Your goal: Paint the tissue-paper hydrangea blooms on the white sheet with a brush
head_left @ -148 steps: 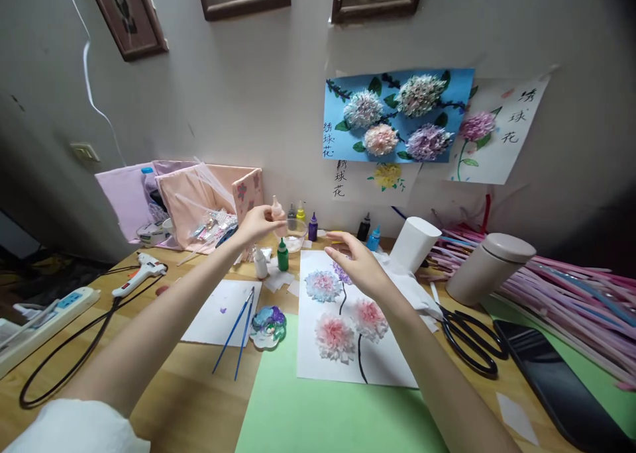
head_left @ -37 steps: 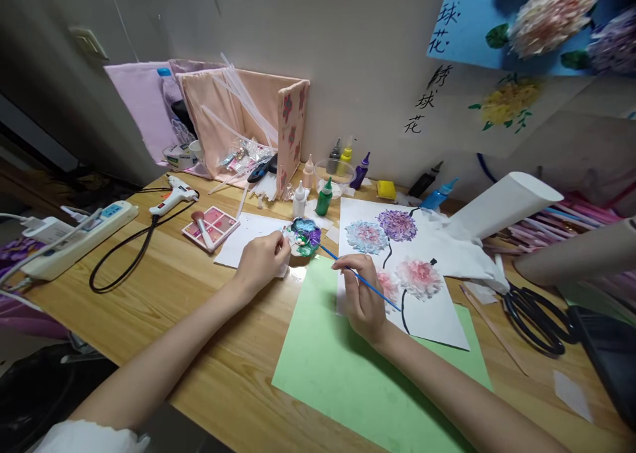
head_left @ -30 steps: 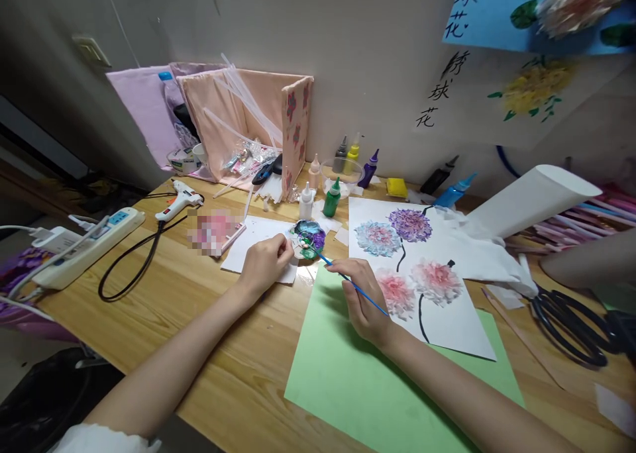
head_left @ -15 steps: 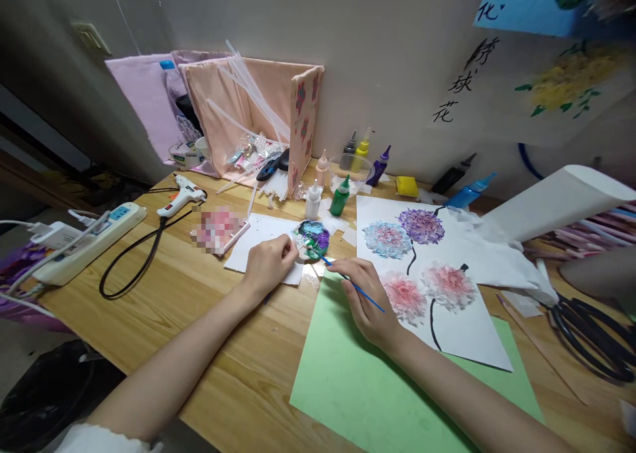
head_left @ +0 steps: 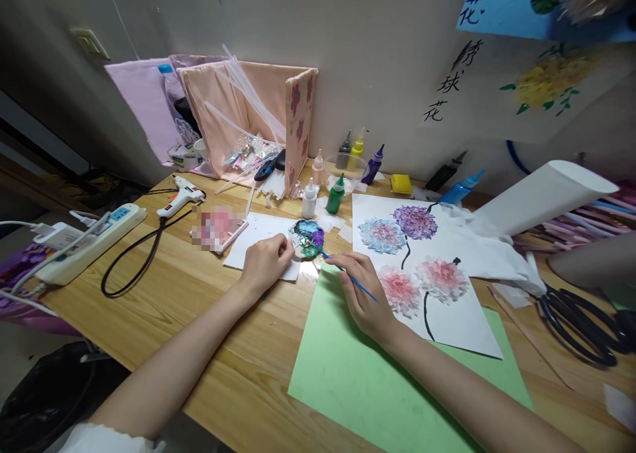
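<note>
My right hand (head_left: 366,293) grips a thin blue paintbrush (head_left: 360,285), its tip down among the wet colours of a small round paint palette (head_left: 308,235). Green, purple, blue and white paint is smeared over that palette. At the palette's left edge my left hand (head_left: 267,263) is closed, thumb and forefinger pinching the rim; its other fingers are curled. Under the left hand lies a white sheet (head_left: 242,244). Right of the brush is a white paper (head_left: 454,324) with ruffled blue, purple and pink flowers and black stems, partly on a green sheet (head_left: 342,373).
Behind the palette stand a white paint bottle (head_left: 309,200), a green one (head_left: 336,195) and a clear cup (head_left: 346,168). A hot glue gun (head_left: 181,196) and power strip (head_left: 94,244) lie left. Black-handled scissors (head_left: 579,324) and a white paper roll (head_left: 541,198) are at right.
The view has shifted slightly, so the things at right appear a little further left. Both hands keep their places at the palette, with the brush tip still in the paint.
</note>
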Available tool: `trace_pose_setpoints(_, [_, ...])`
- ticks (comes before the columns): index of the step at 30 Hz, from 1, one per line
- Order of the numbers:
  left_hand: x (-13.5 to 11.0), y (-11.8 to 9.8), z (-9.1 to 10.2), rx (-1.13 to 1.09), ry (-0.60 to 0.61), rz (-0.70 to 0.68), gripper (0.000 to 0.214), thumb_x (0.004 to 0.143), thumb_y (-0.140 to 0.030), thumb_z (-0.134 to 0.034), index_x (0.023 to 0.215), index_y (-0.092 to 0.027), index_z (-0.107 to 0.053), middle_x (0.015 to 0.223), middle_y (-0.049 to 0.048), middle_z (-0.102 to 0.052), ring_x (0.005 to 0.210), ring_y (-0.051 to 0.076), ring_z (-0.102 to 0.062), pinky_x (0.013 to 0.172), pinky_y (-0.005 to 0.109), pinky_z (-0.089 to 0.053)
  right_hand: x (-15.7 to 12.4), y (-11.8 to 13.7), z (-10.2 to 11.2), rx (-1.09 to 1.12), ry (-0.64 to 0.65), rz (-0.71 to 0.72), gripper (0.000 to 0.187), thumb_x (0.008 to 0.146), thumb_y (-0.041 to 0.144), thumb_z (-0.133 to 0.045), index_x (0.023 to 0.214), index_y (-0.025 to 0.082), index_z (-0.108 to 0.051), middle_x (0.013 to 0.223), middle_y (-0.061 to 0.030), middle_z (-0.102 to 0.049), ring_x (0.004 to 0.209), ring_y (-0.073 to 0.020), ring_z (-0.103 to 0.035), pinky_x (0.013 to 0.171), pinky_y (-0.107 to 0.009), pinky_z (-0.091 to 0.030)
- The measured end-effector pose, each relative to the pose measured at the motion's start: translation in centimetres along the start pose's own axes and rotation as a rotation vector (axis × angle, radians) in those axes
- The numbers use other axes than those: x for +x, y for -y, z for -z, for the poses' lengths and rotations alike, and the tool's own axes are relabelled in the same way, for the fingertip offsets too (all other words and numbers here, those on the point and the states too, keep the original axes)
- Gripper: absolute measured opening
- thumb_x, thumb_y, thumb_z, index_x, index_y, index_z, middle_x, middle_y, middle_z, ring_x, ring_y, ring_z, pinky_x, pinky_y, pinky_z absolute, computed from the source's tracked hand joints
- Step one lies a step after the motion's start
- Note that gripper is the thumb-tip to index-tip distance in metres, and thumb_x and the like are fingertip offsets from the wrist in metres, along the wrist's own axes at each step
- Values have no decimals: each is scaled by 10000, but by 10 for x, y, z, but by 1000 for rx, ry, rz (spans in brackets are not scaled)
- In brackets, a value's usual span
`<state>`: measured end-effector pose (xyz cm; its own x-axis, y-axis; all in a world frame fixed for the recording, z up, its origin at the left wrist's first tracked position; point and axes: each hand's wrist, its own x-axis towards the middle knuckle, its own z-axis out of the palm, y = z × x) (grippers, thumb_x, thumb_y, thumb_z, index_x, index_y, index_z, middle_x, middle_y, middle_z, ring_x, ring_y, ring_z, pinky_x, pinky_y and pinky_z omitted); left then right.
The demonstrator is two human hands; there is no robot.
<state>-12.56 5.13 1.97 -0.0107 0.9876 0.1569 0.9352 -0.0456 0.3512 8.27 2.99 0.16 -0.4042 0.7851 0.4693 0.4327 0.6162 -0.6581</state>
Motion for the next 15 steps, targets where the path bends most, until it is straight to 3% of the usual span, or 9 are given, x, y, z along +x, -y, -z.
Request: trace_pose_setpoints(15, [0,1,-3,9,-8,-23,258,890,-281,-457,688,-183,-584,641,9,-629,589,138,-552,555,230,-283,0,1,-1,-93,-8,-26,248,952,221,-343,1099,254,-540,1066,-35,-645,1118,-216,-466,929,-405,-368])
